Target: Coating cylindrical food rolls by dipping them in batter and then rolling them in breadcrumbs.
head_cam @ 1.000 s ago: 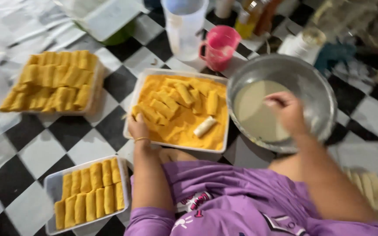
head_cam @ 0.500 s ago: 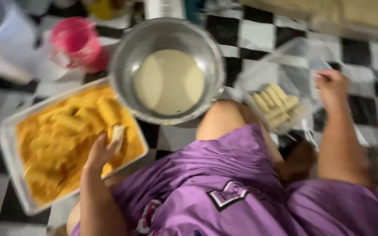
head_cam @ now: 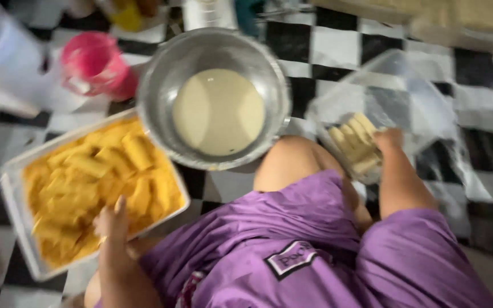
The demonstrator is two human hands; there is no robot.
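Two hands work low over a checkered floor (head_cam: 337, 48). Left hand (head_cam: 111, 221) rests, fingers loosely spread and grasping nothing, on the near edge of a white tray (head_cam: 12, 188) filled with yellow crumbs and crumb-coated rolls (head_cam: 138, 149). Right hand (head_cam: 389, 140) reaches into a clear plastic tub (head_cam: 412, 97) and touches a row of pale uncoated rolls (head_cam: 353, 142) lying in it; blur hides whether its fingers are closed on one. Between the hands, just ahead of the bare knee, sits a metal bowl (head_cam: 161, 74) holding pale batter (head_cam: 219, 111), its rim overlapping the tray's far corner. Beyond the left hand stand a pink cup (head_cam: 93, 64) and a white jug (head_cam: 1, 54). Purple shorts (head_cam: 292, 245) fill the space nearest the camera.
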